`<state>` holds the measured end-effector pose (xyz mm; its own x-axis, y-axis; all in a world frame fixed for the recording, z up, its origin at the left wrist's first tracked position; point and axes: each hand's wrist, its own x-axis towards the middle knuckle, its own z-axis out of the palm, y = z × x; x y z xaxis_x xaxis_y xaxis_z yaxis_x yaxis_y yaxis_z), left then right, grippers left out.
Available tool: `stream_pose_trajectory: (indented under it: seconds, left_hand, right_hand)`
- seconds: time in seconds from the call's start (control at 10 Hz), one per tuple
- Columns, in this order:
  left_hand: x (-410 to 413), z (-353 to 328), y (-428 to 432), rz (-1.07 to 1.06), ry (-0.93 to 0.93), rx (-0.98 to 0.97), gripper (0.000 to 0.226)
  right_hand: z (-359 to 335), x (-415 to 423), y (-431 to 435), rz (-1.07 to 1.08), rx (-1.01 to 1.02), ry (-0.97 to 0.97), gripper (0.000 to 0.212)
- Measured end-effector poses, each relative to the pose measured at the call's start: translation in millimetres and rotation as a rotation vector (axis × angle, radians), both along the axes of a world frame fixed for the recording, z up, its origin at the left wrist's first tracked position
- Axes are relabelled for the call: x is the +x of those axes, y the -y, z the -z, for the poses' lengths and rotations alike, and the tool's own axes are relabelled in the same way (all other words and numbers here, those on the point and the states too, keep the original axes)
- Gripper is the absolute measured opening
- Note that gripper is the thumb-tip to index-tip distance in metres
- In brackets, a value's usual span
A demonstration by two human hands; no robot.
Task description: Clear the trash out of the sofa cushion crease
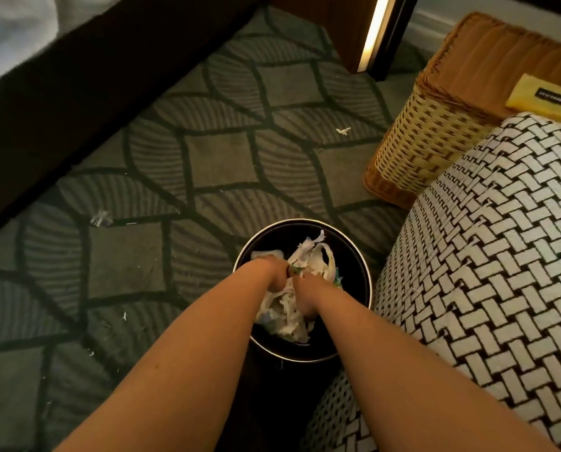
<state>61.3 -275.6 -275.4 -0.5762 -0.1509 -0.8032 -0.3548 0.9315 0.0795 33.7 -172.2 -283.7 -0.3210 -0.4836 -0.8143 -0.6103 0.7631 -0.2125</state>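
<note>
Left hand and right hand clutch paper trash inside the bin.

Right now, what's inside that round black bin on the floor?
Crumpled white paper scraps with bits of green and blue fill the black bin. The left hand and right hand reach down into the pile. The bin's bottom and anything beneath the scraps are covered.

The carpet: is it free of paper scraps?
No, a white scrap lies on the carpet near the wicker basket.
</note>
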Motion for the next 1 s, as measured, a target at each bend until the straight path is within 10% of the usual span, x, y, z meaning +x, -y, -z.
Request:
stream_pose_trajectory:
  seconds: [0.3, 0.6, 1.0]
  left_hand:
    - [-2.6, 3.9, 2.9, 0.071, 0.003, -0.021, 0.04]
    - [16.6, -53.5, 1.0, -0.38, -0.34, 0.157, 0.032]
    - [-85.3, -136.2, 1.6, -0.151, -0.396, 0.217, 0.034]
  right_hand:
    - [19.8, -3.5, 3.1, -0.023, 0.155, 0.047, 0.078]
    - [-62.1, -16.2, -11.4, 0.216, -0.155, -0.066, 0.037]
    - [-145.6, -134.5, -40.6, 0.324, -0.28, -0.195, 0.028]
